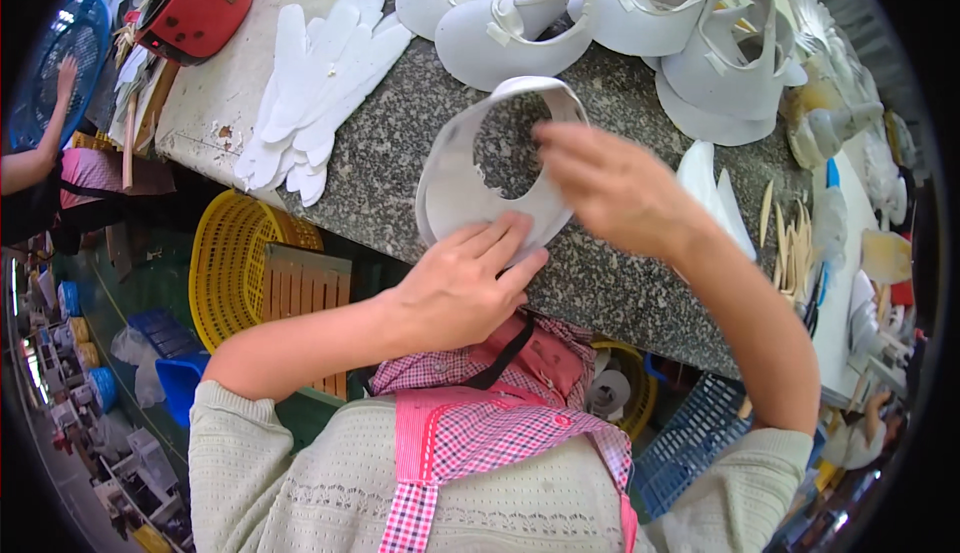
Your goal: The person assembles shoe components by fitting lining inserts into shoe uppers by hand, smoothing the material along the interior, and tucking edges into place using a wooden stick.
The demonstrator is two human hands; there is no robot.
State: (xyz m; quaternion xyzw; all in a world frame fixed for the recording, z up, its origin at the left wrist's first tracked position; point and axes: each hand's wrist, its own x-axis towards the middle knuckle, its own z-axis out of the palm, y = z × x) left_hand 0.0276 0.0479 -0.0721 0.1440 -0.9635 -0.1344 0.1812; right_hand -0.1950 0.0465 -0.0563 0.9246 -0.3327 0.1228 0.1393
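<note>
A white shoe upper, a rounded piece with a closed strap loop at its far side, is held over the near edge of the speckled stone slab. My left hand grips its near, broad part, with the fingers lying over the surface. At the right side of its opening is my right hand, fingers bent and smeared by motion. Whether they pinch the rim or a small thing is unclear. Beyond stand several similar white uppers, made up with their loops raised.
Long white flat pieces lie stacked at the left, near a red box-like device. To the right are curved white pieces, thin pale sticks and a cloudy plastic bottle. A yellow basket stands below; a co-worker's arm shows far left.
</note>
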